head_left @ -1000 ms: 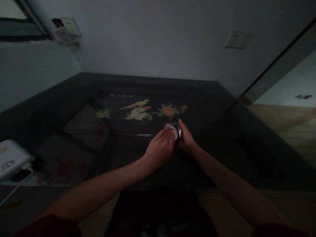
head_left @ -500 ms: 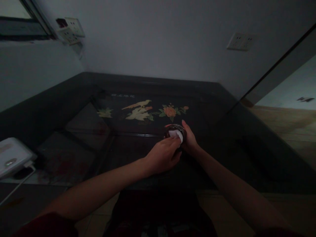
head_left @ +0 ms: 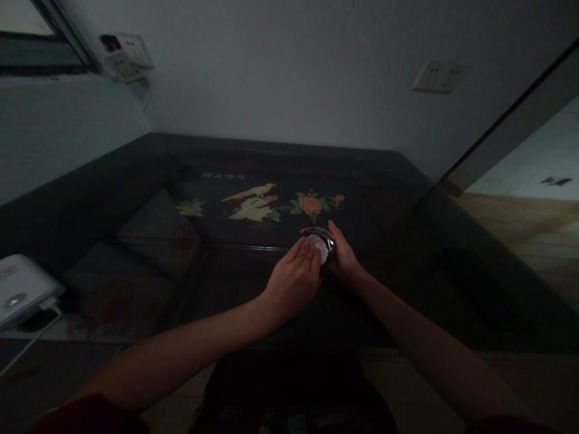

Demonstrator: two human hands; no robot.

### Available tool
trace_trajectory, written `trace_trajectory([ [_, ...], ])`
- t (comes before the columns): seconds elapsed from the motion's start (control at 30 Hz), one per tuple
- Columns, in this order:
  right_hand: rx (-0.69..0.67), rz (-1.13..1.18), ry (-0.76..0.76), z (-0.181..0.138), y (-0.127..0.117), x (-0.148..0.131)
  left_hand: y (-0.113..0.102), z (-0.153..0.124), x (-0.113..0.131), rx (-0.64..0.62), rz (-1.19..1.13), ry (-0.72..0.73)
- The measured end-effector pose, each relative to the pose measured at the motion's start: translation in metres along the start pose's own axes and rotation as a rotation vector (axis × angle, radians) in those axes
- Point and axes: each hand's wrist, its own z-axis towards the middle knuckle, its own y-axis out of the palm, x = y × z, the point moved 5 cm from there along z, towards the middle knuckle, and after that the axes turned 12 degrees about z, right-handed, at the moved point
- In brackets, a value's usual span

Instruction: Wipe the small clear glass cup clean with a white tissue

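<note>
A small, dark, shiny round dish [head_left: 330, 241] is tilted above the dark tabletop, in the middle of the head view; the dim light hides its exact kind. My right hand [head_left: 344, 258] grips its right side, thumb up along the rim. Against the dish's face, my left hand [head_left: 294, 280] presses a white tissue [head_left: 320, 246] with its fingers bent together over it. Much of the dish is covered by the tissue and my left fingers.
The dark glossy table [head_left: 244, 271] bears a bird-and-flower picture [head_left: 257, 208]. A white device [head_left: 27, 289] with a white cable lies at the left edge. Wall sockets [head_left: 438, 76] are at the right, with more sockets [head_left: 129, 57] at the upper left.
My left hand has shifted slightly left, its fingers now lying flatter over the tissue. The tissue looks more spread, and the dish has turned a little in my right hand.
</note>
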Motion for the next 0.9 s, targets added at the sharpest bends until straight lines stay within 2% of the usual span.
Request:
trace_trajectory([
  [0.23,0.014,0.034,-0.043,0.003,-0.004,0.001,0.007,0.001,0.002,-0.050,-0.052,-0.014],
  [0.5,0.003,0.049,-0.001,-0.003,0.000,-0.003,0.003,0.003,-0.001,0.033,-0.200,0.071],
  [0.7,0.025,0.044,0.022,-0.003,0.001,-0.004,-0.006,0.004,-0.004,0.060,-0.125,0.103],
  [0.9,0.025,0.060,0.023,0.000,0.003,-0.002,-0.003,0.002,-0.005,0.024,-0.032,0.003],
])
